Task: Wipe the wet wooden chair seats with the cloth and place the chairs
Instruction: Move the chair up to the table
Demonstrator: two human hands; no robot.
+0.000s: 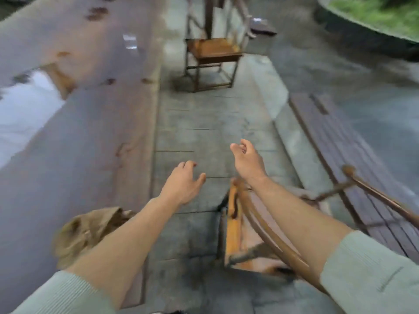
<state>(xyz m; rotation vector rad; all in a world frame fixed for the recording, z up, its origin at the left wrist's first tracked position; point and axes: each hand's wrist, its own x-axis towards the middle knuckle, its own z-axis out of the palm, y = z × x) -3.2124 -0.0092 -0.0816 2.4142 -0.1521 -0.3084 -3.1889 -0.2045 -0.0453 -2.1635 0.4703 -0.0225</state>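
Note:
A wooden chair [212, 52] stands upright on the stone walkway far ahead, its seat brown and shiny. A second wooden chair [235, 236] is right below my right forearm, its seat tilted and partly hidden by the arm. A crumpled tan cloth [84, 232] lies on the wet surface at the lower left, under my left forearm. My left hand [183, 183] reaches forward over the paving, fingers spread, holding nothing. My right hand [246, 159] is stretched forward above the near chair, fingers loosely curled and empty.
A long wet dark surface [79, 121] with leaves and reflections runs along the left. A slatted wooden bench [335, 141] lies on the right. The stone walkway [204, 137] stretches between them. A raised curb with grass [374, 17] sits at the far right.

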